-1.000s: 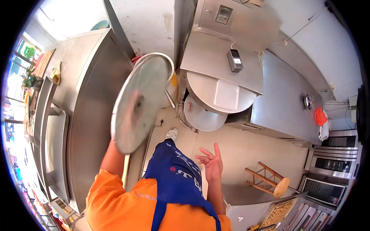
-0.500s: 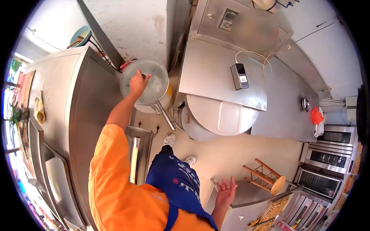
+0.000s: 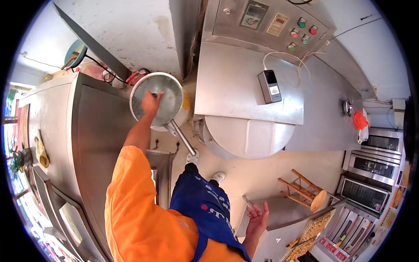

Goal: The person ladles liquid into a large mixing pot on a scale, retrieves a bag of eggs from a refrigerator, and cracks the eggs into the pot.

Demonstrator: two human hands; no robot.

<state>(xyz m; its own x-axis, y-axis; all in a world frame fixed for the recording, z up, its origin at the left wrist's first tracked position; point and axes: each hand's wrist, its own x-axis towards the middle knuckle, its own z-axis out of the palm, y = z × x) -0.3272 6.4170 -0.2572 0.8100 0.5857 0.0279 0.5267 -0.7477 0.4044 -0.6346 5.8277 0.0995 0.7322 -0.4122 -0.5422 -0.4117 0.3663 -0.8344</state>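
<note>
My left hand (image 3: 151, 103) is over a round, long-handled metal pan (image 3: 170, 105), its fingers closed around a small dark knob at the middle. The pan sits on top of a white bucket (image 3: 185, 111), and its handle points down toward my shoes. My right hand (image 3: 257, 217) is raised at the lower right, beside a metal counter, with its fingers apart and nothing in it.
A steel machine (image 3: 244, 83) with buttons bears a black device (image 3: 269, 86); a round white lid (image 3: 244, 137) lies below it. A wooden stool (image 3: 318, 201) stands at right. A steel cabinet (image 3: 102, 131) is at left, ovens (image 3: 366, 192) far right.
The view has shifted, and the machine's button panel now shows. My left hand remains on the knob, and my right hand stays raised with fingers apart.
</note>
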